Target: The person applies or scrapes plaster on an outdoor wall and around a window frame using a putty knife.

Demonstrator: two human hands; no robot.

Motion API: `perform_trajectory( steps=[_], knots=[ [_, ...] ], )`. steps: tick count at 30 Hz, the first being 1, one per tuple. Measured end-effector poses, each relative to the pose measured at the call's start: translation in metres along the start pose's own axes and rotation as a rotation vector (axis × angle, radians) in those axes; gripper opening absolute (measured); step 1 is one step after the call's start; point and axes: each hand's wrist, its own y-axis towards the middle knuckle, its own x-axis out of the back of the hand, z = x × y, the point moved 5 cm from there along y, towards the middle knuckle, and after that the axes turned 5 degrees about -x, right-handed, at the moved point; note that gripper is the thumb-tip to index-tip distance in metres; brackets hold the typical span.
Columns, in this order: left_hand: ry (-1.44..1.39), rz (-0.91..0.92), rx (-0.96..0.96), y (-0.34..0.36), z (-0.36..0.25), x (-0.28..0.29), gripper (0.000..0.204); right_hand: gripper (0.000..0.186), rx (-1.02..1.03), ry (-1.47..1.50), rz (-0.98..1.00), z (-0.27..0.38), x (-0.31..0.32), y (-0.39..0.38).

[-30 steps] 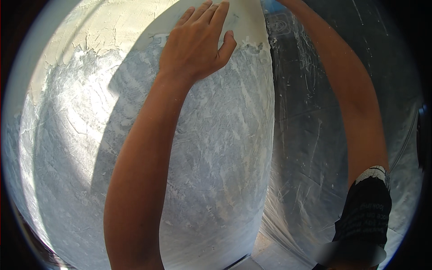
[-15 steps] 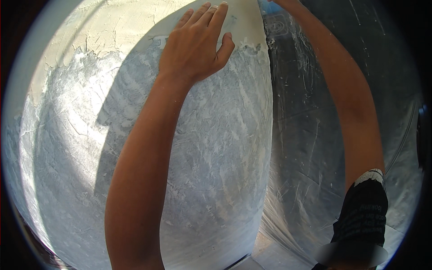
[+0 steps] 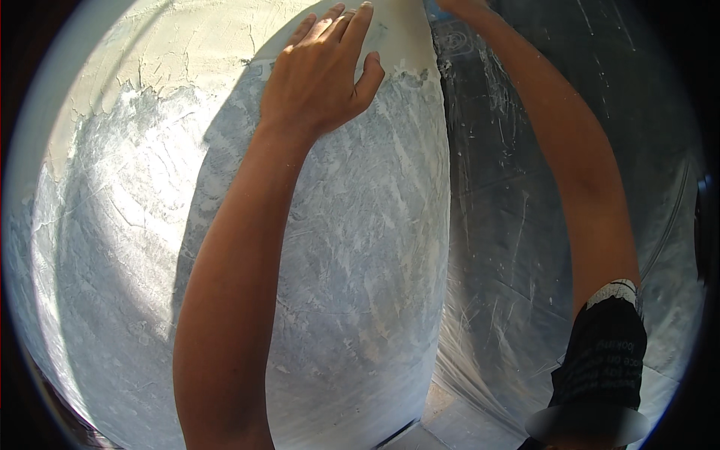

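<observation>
My left hand (image 3: 319, 75) lies against the upper part of a plastered wall (image 3: 360, 225), fingers stretched upward and thumb spread, with nothing in it. Beneath the fingers is cream, smoother plaster (image 3: 202, 37); lower down the wall is mottled grey. My right hand (image 3: 463, 9) is at the top edge, just right of the wall's vertical corner, and mostly cut off by the frame. A small bit of something blue (image 3: 435, 10) shows beside it, too cropped to name. Whether the right fingers hold it is hidden.
Dark plastic sheeting (image 3: 502, 217), streaked with white smears, hangs right of the wall corner. Its clear folds (image 3: 469, 375) gather near the floor (image 3: 442, 420). Bright sunlight falls on the wall's left side, with a curved shadow edge across it.
Both hands have shifted slightly left in view, and the wall corner has shifted the same way. My left hand keeps its flat, spread shape.
</observation>
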Motion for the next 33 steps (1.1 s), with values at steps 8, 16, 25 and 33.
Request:
perform_trajectory(
  steps=[8,16,25,33],
  knots=[
    [0.062,-0.030,-0.032,-0.005,0.004,0.001,0.054,0.043,-0.034,-0.066,0.221,0.021,-0.005,-0.031],
    [-0.012,0.057,0.067,-0.003,0.004,0.000,0.052,0.058,0.010,0.032,0.048,0.024,-0.010,-0.050],
    [-0.026,0.066,0.096,-0.003,0.005,0.000,0.050,0.058,-0.103,-0.080,0.065,-0.004,-0.003,-0.046],
    [0.007,0.003,0.033,-0.003,0.002,0.001,0.051,0.062,-0.133,0.076,0.071,-0.027,0.006,-0.056]
  ],
)
